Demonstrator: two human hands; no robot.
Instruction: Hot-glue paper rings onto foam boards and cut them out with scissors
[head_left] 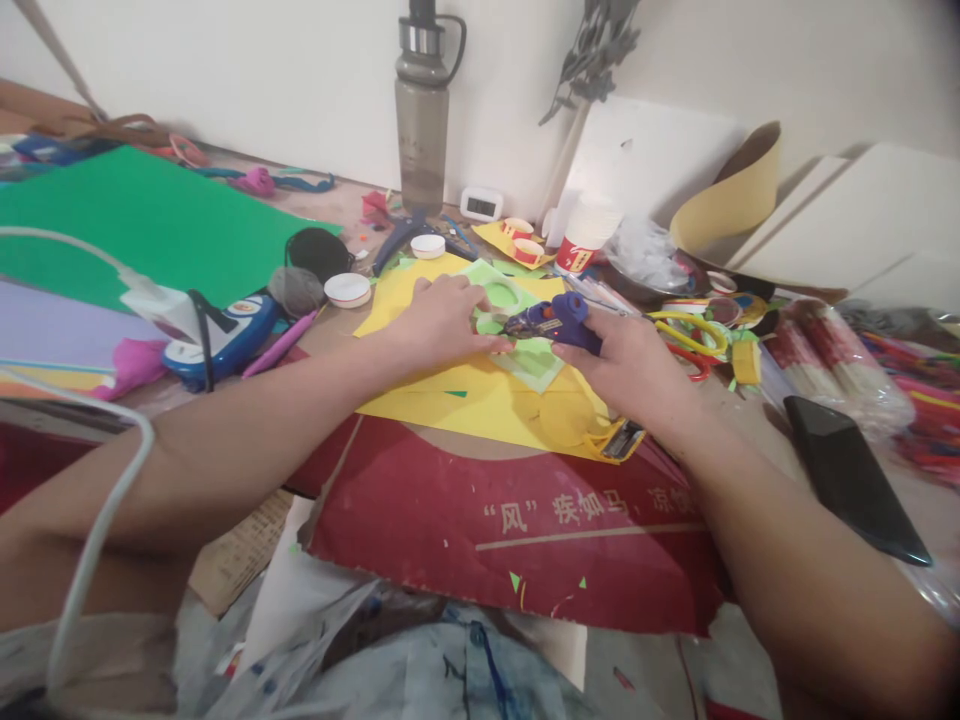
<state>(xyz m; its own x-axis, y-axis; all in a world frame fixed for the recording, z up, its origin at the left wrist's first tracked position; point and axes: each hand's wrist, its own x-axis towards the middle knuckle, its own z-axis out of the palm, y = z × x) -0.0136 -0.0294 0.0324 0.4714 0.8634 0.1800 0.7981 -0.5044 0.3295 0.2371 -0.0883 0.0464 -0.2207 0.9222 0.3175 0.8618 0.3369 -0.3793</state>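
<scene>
My right hand point(626, 355) is wrapped round the handle of a blue glue gun point(553, 320), whose nozzle points left. Just past the nozzle, my left hand point(442, 318) has its fingers bent down at a light green paper piece; whether they pinch it is too small to tell. Light green paper point(544, 368) with cut-out shapes lies under the gun, on top of yellow paper point(480, 410). Beneath the yellow paper is a red cardboard sheet point(420, 500). A yellow cutter point(621, 438) rests at the yellow paper's lower right edge.
A grey bottle point(421, 140) stands at the back, beside a small white clock point(481, 204). Red-and-white paper cups point(585, 240) are behind my right hand. Yellow-handled scissors point(694, 335) and a black phone point(855, 480) lie right. Left are green paper point(150, 225) and a blue-white device point(229, 340).
</scene>
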